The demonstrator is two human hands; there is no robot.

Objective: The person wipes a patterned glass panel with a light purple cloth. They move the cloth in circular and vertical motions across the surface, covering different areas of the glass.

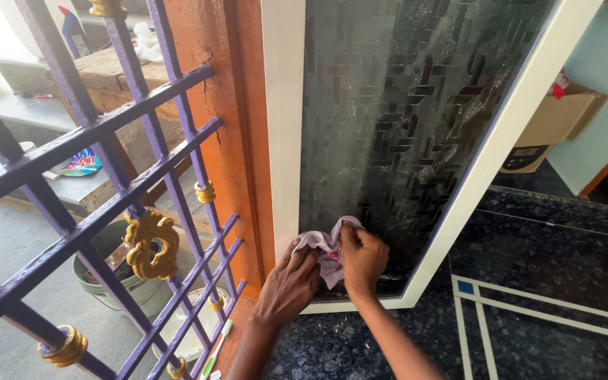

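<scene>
My left hand [290,285] and my right hand [362,259] both press a small pale pink cloth [327,248] against the lower corner of a dark patterned glass panel [402,119]. The panel sits in a white frame [281,127] of an open window shutter. My left hand lies flat on the cloth near the frame's inner edge. My right hand's fingers are closed on the cloth's upper fold. White streaks and specks cover the glass.
A purple metal grille [107,183] with gold ornaments stands at the left, beside an orange wall edge [237,141]. A bucket [117,271] sits outside below it. A cardboard box [554,127] rests at the right on the dark stone floor [543,281].
</scene>
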